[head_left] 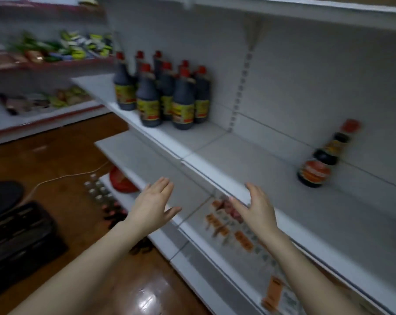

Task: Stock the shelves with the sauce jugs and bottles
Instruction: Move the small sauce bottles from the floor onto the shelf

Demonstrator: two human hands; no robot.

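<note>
Several tiers of white shelving (272, 98), slanting from eleven o'clock down to five o'clock. Glossy wooden floor (56, 155) at eight to nine o'clock. Farther red-edged shelves (56, 64) at ten o'clock, loaded with green and yellow packets too blurred to name. Dark crate (17, 242) on the floor at eight o'clock. On the middle tier at eleven o'clock, a close-packed cluster of dark sauce jugs (165, 96), upright, red caps, yellow labels. Left hand (154, 205) at seven o'clock and right hand (254, 210) at five o'clock, both released with fingers spread, grasping nothing, palms turned toward each other. Between the right hand and the goods above, only the front lip of the middle tier, crossed by that hand's fingertips. Single sauce bottle (322, 160) at three o'clock on the same tier, against the back panel, well apart from the jugs. Small orange-labelled packs (226, 230) on the lowest tier, just beside and under the right hand. Red round thing (122, 180) under the shelving at seven o'clock, a row of small jars (99, 189) in front of it. Thin white cable (63, 177) along the floor.
</note>
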